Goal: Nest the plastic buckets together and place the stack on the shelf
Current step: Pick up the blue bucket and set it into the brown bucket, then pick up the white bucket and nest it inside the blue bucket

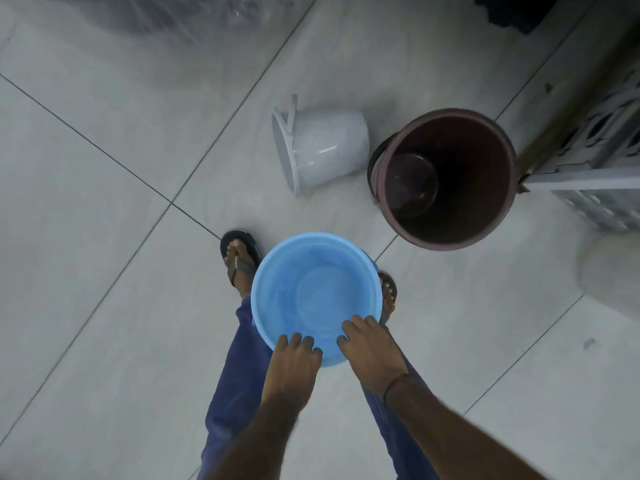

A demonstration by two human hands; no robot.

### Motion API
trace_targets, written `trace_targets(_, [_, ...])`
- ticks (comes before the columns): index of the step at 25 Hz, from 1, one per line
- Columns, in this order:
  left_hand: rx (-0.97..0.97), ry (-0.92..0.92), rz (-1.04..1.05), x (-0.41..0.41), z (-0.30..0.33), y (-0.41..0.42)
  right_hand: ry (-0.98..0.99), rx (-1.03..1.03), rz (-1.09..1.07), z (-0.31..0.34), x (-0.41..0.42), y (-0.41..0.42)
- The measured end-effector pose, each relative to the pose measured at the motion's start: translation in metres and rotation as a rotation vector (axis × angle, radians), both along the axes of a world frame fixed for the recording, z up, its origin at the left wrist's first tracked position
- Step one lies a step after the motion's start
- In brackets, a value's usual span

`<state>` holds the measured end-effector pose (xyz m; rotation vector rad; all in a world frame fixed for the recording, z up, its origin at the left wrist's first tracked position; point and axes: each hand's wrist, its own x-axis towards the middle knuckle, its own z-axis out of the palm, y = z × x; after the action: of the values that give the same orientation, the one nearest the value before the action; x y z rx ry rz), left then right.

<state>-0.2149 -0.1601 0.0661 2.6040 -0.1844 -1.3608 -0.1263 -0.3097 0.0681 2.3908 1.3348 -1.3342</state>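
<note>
A light blue bucket (313, 292) hangs upright above my feet, mouth up and empty. My left hand (294, 367) grips its near rim, fingers curled over the edge. My right hand (369, 348) holds the same rim just to the right. A larger dark maroon bucket (446, 178) stands upright on the floor ahead to the right, with a black handle hanging at its left side. A white bucket (320, 143) lies on its side beside it, mouth facing left.
Grey floor tiles (104, 271) spread all around. A white lattice rack (602, 168) with a brown upright post stands at the right edge. Clear plastic wrapping (156, 19) lies at the top left. My sandalled feet are under the blue bucket.
</note>
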Motion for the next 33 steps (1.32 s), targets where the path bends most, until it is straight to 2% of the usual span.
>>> trace_targets(3, [-0.001, 0.06, -0.026, -0.031, -0.039, -0.029, 0.006, -0.088, 0.028, -0.039, -0.031, -0.022])
trace_targets(6, [0.037, 0.146, 0.031, -0.049, -0.051, -0.044, 0.041, -0.164, 0.07, -0.055, -0.053, -0.037])
trace_targets(9, [0.097, 0.166, 0.03, -0.053, -0.045, -0.041, 0.062, -0.196, 0.074, -0.048, -0.057, -0.034])
trace_targets(13, [0.034, 0.2, 0.081, -0.043, -0.025, -0.023, 0.089, -0.226, 0.078, -0.023, -0.036, -0.023])
trace_targets(15, [-0.027, 0.125, 0.265, -0.012, -0.009, -0.006, 0.05, -0.185, 0.068, -0.003, -0.007, -0.008])
trace_targets(19, [-0.086, -0.102, 0.838, 0.083, -0.002, 0.036, -0.139, 0.013, 0.018, 0.012, 0.089, 0.052])
trace_targets(22, [-0.153, -0.207, 1.274, 0.15, -0.05, 0.065, -0.345, 0.134, 0.048, -0.019, 0.172, 0.113])
trace_targets(25, [-0.289, -0.154, 1.474, 0.21, -0.13, 0.084, -0.574, 0.194, 0.266, -0.082, 0.242, 0.178])
trace_targets(27, [-0.365, -0.143, 1.479, 0.23, -0.163, 0.087, -0.663, 0.089, 0.54, -0.108, 0.272, 0.204])
trace_targets(29, [-0.395, -0.189, 1.386, 0.237, -0.181, 0.09, -0.681, -0.015, 0.715, -0.124, 0.292, 0.221])
trace_targets(33, [-0.326, -0.39, 1.033, 0.236, -0.152, 0.12, -0.619, 0.044, 0.575, -0.095, 0.313, 0.235])
